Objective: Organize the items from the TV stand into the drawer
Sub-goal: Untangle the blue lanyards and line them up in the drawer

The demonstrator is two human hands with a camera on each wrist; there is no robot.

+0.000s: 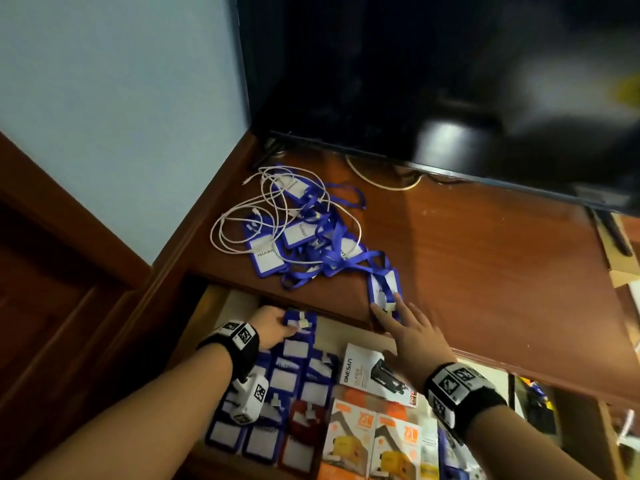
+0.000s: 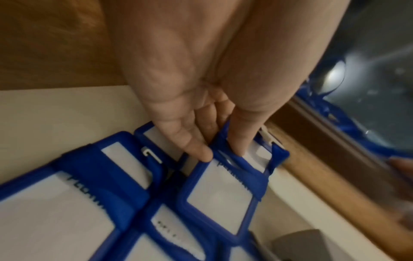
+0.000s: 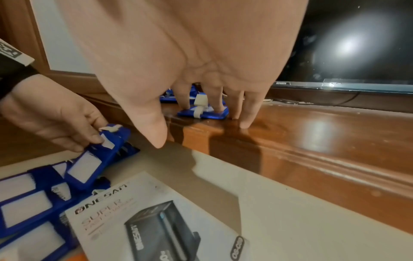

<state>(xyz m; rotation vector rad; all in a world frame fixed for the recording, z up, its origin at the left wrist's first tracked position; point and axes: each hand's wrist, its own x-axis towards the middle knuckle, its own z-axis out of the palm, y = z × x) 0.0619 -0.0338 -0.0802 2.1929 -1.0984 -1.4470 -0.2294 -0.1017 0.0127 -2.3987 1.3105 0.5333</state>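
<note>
The wooden TV stand (image 1: 485,258) carries a tangle of blue badge holders (image 1: 298,233) with lanyards. Below its front edge the drawer (image 1: 221,306) stands pulled out. My left hand (image 1: 291,329) (image 2: 223,153) is inside the drawer and pinches the top of a blue badge holder (image 1: 299,323) (image 2: 221,194) at the far end of a row. My right hand (image 1: 391,313) (image 3: 192,125) lies with straight fingers on another blue badge holder (image 1: 382,289) (image 3: 203,113) at the stand's front edge, its thumb hanging over the edge.
A white cable (image 1: 242,216) loops through the pile. The TV (image 1: 450,81) stands behind it. In the drawer lie rows of blue badge holders (image 1: 287,379), a red one (image 1: 308,420), a white ONESAM box (image 1: 374,372) (image 3: 156,220) and orange charger boxes (image 1: 374,441).
</note>
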